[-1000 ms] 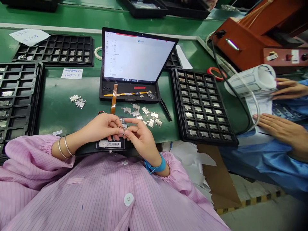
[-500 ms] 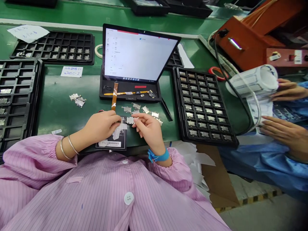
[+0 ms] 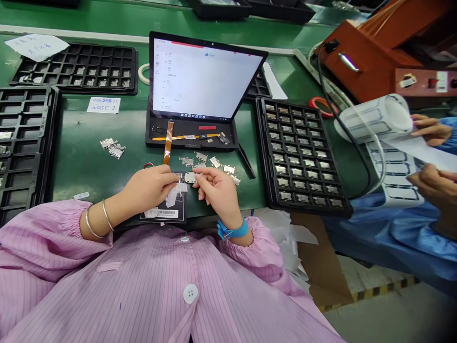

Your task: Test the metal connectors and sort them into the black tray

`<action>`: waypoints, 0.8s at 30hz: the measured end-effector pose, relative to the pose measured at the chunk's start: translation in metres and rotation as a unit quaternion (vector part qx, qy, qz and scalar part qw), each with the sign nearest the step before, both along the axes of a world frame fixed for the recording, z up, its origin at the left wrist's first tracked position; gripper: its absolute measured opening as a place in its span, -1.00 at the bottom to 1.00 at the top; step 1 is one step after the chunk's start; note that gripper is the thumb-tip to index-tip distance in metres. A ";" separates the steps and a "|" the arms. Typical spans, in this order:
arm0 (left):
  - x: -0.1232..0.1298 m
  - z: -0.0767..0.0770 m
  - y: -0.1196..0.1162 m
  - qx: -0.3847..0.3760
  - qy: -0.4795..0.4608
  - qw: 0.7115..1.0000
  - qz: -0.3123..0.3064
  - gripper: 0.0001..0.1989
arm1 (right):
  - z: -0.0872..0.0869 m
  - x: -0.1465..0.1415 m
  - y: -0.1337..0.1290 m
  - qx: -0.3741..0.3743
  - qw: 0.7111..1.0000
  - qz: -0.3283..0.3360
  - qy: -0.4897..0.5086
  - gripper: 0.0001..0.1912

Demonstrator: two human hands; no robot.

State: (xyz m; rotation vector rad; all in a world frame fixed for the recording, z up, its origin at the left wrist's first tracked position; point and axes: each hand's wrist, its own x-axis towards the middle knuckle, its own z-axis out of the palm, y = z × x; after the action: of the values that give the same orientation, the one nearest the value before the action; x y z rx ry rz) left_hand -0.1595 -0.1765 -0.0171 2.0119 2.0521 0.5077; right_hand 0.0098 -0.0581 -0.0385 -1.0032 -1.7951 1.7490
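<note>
A small silver module (image 3: 190,177) is pinched between the thumb and fingers of my right hand (image 3: 217,190), at the upper right edge of a black labelled board (image 3: 174,207). My left hand (image 3: 152,187) is closed at the board's upper part, its fingertips beside the module; what they grip is too small to make out. Clear tape (image 3: 171,197) lies on the board. An orange flex cable (image 3: 168,143) runs from the lit tablet screen (image 3: 203,81) down behind my left hand. Several loose silver modules (image 3: 214,162) lie just beyond my right hand.
A tray of silver modules (image 3: 302,157) stands at right, black trays (image 3: 26,143) at left. Another small pile of modules (image 3: 113,148) lies left of the screen. At far right a co-worker's hands (image 3: 433,183) handle a white label sheet near an orange-red machine (image 3: 360,66).
My hands hold nearly the same pose at the board. The view has shifted slightly. At right, the co-worker's hands have moved and a strip of the white sheet is now lifted.
</note>
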 end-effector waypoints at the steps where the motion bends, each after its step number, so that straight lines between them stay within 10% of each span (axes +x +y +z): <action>1: 0.000 0.000 0.000 0.000 -0.002 1.000 -0.002 -0.72 | 0.000 0.000 0.000 0.002 1.000 0.000 0.001 -0.67; 13: -0.001 0.009 0.000 -0.059 0.138 0.984 -0.094 -0.59 | -0.006 0.000 -0.001 0.021 1.000 0.005 0.008 -0.69; 24: 0.020 -0.005 0.030 0.021 -0.008 1.000 0.002 -0.82 | -0.008 0.006 -0.001 0.029 0.999 0.011 0.037 -0.63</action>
State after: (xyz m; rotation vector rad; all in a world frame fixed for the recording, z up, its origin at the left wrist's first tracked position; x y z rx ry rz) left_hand -0.1394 -0.1467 -0.0222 2.0204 2.0548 0.5695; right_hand 0.0158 -0.0592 -0.0466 -0.8869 -1.8072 1.7135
